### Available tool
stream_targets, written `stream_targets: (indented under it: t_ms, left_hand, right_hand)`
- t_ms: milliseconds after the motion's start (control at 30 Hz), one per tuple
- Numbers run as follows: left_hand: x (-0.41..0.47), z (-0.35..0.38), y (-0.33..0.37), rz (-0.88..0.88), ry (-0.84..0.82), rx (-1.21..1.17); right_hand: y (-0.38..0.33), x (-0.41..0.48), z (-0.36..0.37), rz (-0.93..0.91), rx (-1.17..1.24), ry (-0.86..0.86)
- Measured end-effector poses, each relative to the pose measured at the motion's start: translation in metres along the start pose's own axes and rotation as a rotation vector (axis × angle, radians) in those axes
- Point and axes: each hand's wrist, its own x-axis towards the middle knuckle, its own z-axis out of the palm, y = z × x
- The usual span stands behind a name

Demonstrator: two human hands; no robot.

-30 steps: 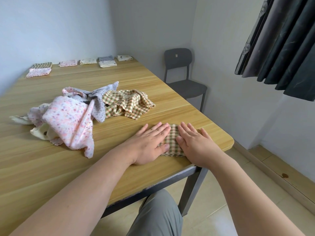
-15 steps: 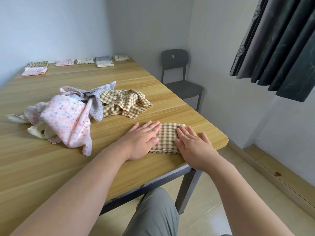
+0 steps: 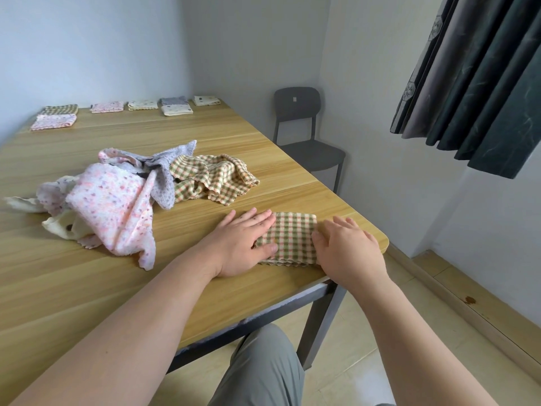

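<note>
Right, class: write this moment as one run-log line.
step: pressing folded checked cloth flat | left hand: flat on cloth | right hand: on cloth's right edge | table: unfolded pile behind

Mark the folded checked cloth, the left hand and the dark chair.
folded checked cloth [image 3: 293, 235]: head view, bare middle of its top face, between the hands.
left hand [image 3: 242, 242]: head view, back of the hand.
dark chair [image 3: 296, 103]: head view, middle of the backrest.

Folded green-and-cream checked cloth [image 3: 292, 237], lower centre, flat on wooden desk [image 3: 263, 159]; left hand [image 3: 244, 244] and right hand [image 3: 347, 250] pressing its sides. Crumpled floral and checked cloth pile [image 3: 123, 197], centre left.
</note>
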Motion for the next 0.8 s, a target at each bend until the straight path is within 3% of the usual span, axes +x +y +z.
stream_targets:
  t_ms: [167, 267, 367, 533, 667, 800]
  left_hand:
    - [0.015, -0.011, 0.018, -0.072, 0.188, -0.104]
    - [0.031, -0.024, 0.028, -0.071, 0.162, -0.061]
    - [0.049, -0.041, 0.035, -0.106, 0.073, -0.042]
    - [0.073, -0.056, 0.038, -0.159, -0.090, -0.200]
    - [0.091, -0.061, 0.028, -0.219, -0.169, -0.343]
    - [0.110, -0.080, 0.023, -0.305, -0.199, -0.774]
  right_hand:
    - [-0.014, -0.005, -0.010, 0.128, -0.058, 0.078]
    - [-0.026, -0.006, -0.021, 0.134, -0.088, 0.038]
    - [-0.031, 0.004, -0.024, 0.193, -0.036, -0.124]
    - [-0.018, 0.024, -0.023, 0.255, 0.296, -0.177]
    - [0.004, 0.048, -0.034, 0.203, 0.596, -0.209]
    - [0.031, 0.086, -0.048, 0.142, 0.826, -0.300]
